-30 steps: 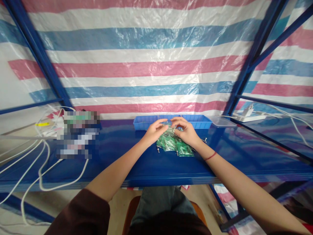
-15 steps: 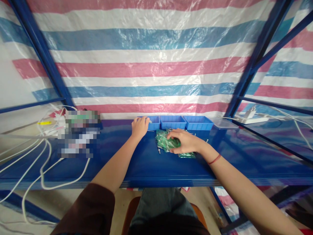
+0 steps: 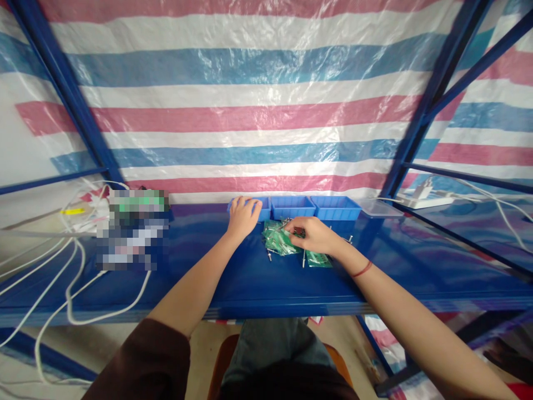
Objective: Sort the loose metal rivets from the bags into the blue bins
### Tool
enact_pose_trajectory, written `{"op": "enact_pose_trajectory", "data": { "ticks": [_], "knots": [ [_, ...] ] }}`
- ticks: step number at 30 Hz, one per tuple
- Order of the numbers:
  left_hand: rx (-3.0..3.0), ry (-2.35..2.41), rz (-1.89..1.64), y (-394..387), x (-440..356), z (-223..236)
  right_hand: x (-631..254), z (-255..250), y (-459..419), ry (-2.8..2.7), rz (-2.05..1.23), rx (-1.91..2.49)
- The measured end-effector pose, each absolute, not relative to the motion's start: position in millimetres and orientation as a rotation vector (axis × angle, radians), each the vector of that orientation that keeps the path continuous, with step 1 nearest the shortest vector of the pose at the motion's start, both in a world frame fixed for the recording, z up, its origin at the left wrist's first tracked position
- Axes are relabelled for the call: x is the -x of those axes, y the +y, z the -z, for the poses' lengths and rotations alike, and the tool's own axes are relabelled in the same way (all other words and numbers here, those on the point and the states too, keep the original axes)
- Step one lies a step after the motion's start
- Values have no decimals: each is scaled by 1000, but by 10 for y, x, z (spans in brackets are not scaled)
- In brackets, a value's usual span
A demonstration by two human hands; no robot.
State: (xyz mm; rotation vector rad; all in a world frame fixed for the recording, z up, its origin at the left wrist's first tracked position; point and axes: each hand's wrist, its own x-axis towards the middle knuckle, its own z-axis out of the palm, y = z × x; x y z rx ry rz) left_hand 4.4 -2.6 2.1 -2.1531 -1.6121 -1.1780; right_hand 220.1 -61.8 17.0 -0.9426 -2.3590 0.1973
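Observation:
My left hand (image 3: 245,218) is over the leftmost blue bin (image 3: 265,209), with its fingers slightly apart. It covers much of that bin, and no held thing shows. My right hand (image 3: 315,235) is over a heap of green plastic bags (image 3: 280,240), thumb and fingertips closed in a pinch. Whatever lies between those fingertips is too small to make out. Thin metal pins with a thicker end are scattered on and around the bags; one metal pin (image 3: 303,259) points toward the front edge. Another green bag (image 3: 317,260) lies partly under the right hand.
A middle blue bin (image 3: 292,208) and a right blue bin (image 3: 336,208) stand along the back. Beyond them are a clear plastic lid (image 3: 381,208) and a white power strip (image 3: 427,200). White cables (image 3: 77,278) and a blurred-out pile (image 3: 133,230) occupy the left side.
My left hand has shifted slightly right over the bin, and its fingers have spread. My right hand's fingers have drawn together over the heap, and a pin now shows below it.

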Motion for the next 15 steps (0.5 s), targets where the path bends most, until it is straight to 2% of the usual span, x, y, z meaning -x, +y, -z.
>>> {"op": "enact_pose_trajectory", "data": {
  "ticks": [5,10,15],
  "knots": [
    [2597,-1214,1452,-220,-286,-56,-2209,-164,-548,-1966,-353,992],
    [2919,-1317,1766,-296,-422,29,-2198,-149,-500,-1735,-748,868],
    [2913,-1274,2153,-244,-418,43,-2149,-119,-487,-1571,-935,894]
  ]
}}
